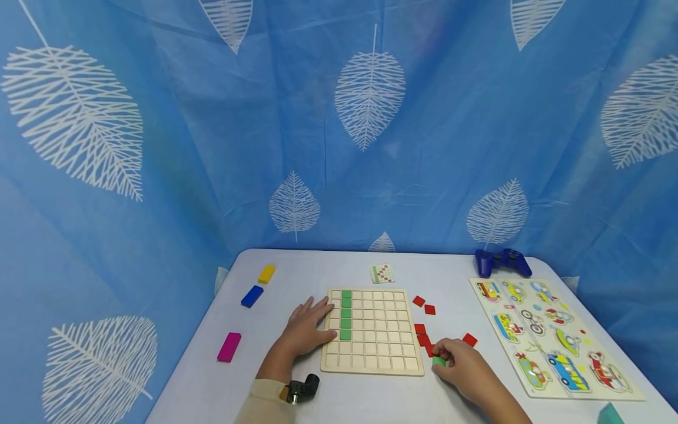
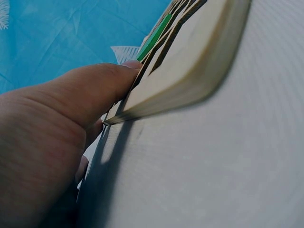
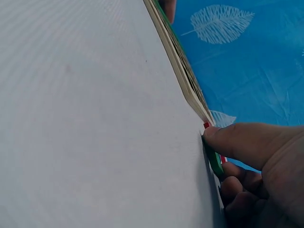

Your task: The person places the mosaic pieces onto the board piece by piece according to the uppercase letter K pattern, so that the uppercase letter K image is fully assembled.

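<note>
room before board (image 1: 377, 333), red tiles (image 1: 423, 340) alongside

Shows green on the column of tiles (image 1: 346, 323) and the separate tile (image 1: 438, 361), red on the scattered tiles (image 1: 419, 328), and pale wood ruled in squares on the grid board (image 1: 378, 354). Mixes green and red squares on the pale card (image 1: 382, 273), and bright multicoloured pictures on the cream puzzle (image 1: 632, 396). Adds a yellow block (image 1: 267, 274), a blue block (image 1: 252, 296), a magenta block (image 1: 229, 347), a dark blue controller (image 1: 500, 262), a white desk (image 1: 371, 400), and a blue backdrop (image 1: 434, 118) with white leaf prints.
</note>
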Available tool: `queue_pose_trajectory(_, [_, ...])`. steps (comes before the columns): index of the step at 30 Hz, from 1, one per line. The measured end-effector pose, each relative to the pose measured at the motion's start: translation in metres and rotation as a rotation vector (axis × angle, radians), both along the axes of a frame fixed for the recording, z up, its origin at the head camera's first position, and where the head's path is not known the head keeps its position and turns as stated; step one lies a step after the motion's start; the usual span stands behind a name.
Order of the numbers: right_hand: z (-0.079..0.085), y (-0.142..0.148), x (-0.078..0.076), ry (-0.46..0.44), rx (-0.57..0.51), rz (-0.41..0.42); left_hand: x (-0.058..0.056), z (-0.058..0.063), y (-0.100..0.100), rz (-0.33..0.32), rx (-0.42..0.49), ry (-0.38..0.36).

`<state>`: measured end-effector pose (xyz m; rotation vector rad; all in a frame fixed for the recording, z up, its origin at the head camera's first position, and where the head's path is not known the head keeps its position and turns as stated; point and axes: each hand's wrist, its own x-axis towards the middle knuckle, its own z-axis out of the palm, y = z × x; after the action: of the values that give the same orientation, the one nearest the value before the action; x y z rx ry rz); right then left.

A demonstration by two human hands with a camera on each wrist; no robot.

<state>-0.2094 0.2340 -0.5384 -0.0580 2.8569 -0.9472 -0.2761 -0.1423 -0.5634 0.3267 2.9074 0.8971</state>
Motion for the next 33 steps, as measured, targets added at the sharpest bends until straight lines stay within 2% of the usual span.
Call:
queue_pose_trajectory(5, [-0.0018, 0.0038, -0.0025, -0.002, 0.0, -0.03, 0.0006, 0.0011, 0.0004, -0.001, 0.006, 0.003])
queue_pose_trajectory(14, [0.0006, 0.0035, -0.0039, -0.061, 0.001, -0.079, 0.0001, 0.0002, -0.0001, -0.002, 0.008, 0.006])
queue_pose_trajectory(22, [0.0014, 0.0042, -0.0019, -0.069, 0.049, -0.07, -0.0002, -0.0009, 0.0006, 0.0, 0.002, 0.006])
queue_pose_trajectory(27, [0.0007, 0.0046, -0.0018, -0.06, 0.051, -0.065, -0.001, -0.0004, 0.0013, 0.002, -0.005, 0.002])
queue_pose_trajectory(33, [0.0035, 0.0011, -0.0024, 0.009, 0.03, -0.087, -0.0001, -0.0002, 0.0015, -0.002, -0.006, 0.002])
